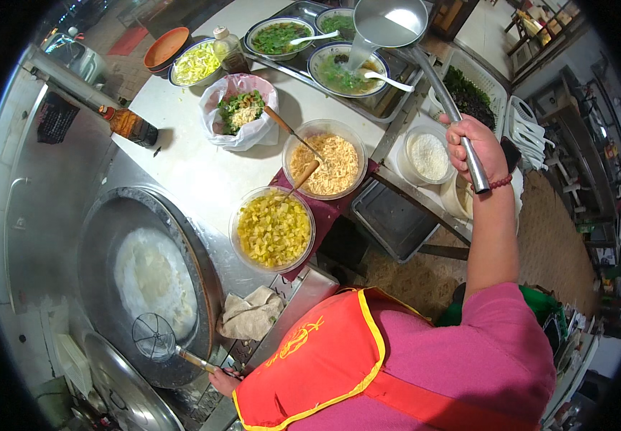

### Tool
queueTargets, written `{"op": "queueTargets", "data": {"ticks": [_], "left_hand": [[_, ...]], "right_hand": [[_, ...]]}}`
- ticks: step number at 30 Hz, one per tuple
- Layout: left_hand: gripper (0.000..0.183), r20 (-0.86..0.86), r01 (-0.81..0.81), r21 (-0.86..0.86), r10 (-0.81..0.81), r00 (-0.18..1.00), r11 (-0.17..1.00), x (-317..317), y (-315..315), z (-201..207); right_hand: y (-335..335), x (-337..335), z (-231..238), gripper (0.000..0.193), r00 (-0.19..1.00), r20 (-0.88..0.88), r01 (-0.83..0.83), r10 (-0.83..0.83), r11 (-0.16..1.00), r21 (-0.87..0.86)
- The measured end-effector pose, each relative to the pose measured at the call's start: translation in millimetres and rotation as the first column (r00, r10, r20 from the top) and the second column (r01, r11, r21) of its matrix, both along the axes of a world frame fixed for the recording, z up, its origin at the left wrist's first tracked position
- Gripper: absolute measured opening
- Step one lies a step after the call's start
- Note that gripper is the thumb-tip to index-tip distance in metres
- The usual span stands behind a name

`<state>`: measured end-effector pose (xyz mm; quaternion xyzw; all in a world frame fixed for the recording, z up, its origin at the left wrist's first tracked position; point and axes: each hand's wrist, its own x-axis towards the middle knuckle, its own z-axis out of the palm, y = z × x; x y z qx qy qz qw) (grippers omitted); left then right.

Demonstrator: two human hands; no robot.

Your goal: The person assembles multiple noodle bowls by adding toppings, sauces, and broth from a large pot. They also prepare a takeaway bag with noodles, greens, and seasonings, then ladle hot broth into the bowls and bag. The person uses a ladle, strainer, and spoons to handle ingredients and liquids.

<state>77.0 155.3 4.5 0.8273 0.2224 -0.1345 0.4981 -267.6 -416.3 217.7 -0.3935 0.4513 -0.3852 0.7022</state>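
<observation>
My right hand (477, 147) is closed around the long metal handle of a large ladle (436, 79), reaching to the far side of the counter. Cloudy liquid pours from the tilted ladle into a bowl (328, 82) holding greens and a white spoon (389, 81). At the lower left, my left hand (223, 381) grips the wooden handle of a wire skimmer (154, 336), partly hidden by my red apron (317, 352). The skimmer's round head rests low inside a big dark wok (98, 237), where pale, steaming liquid shows.
Tubs of chopped yellow pickles (273, 228) and tan shreds (328, 169) stand between wok and bowls. Behind them sit a bag-lined bowl (238, 115), a sauce bottle (131, 126) and another soup bowl (279, 37). A cloth (251, 314) lies by the wok; a metal lid (127, 391) leans below it.
</observation>
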Motion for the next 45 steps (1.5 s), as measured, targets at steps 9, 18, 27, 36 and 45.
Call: {"op": "queueTargets", "data": {"ticks": [9, 18, 27, 36, 45], "left_hand": [[0.019, -0.021, -0.017, 0.016, 0.017, 1.0, 1.0, -1, -5, 6], [0.02, -0.002, -0.008, 0.019, 0.008, 1.0, 1.0, 1, 0, -1], [0.022, -0.018, -0.042, 0.002, 0.042, 0.999, 0.999, 0, -5, 4], [0.022, -0.018, 0.003, 0.003, -0.003, 1.0, 1.0, 3, 5, -3], [0.021, -0.019, 0.031, -0.027, -0.032, 0.999, 0.999, 3, 5, 0]], "right_hand": [[-38, -1, 1, 0.025, 0.951, 0.297, -0.114, 0.085, 0.99, 0.083], [-98, 31, -8, 0.017, 0.998, 0.061, 0.019, -0.019, 1.0, -0.001], [-140, 39, -23, 0.008, 0.991, 0.133, 0.006, -0.01, 0.999, 0.032], [-80, 7, -9, 0.025, 0.941, 0.327, -0.121, 0.092, 0.99, 0.068], [-5, -6, -1, 0.027, 0.984, 0.157, -0.091, 0.079, 0.993, 0.072]]}}
